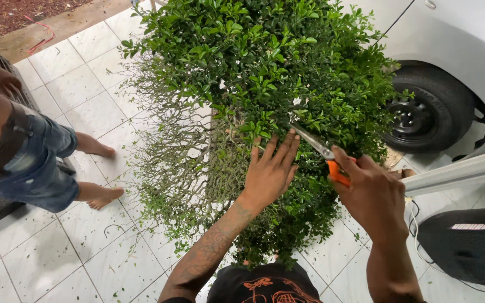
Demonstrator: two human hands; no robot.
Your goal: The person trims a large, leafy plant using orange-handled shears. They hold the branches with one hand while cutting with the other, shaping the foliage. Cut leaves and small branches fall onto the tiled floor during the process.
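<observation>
Right hand: our right hand (374, 196) is clamped around the orange handles of the shears (322, 152), just right of the bush's middle.
Left hand: our left hand (270, 168) lies flat on the foliage with fingers spread apart, holding nothing, fingertips toward the far side.
Shears: we see the long axis run diagonally, handles low and right in our grip, blades pointing up and left into the leaves, just beside our left fingertips; whether the blades are parted we cannot tell.
Bush: the bush (265, 67) is dense green on top, its left flank bare twigs.
Floor: white tiled floor (74, 252) strewn with clippings.
Bystander: a person in denim shorts (40, 163) stands barefoot by the left edge.
Car: a white car (456, 50) is parked at the upper right.
</observation>
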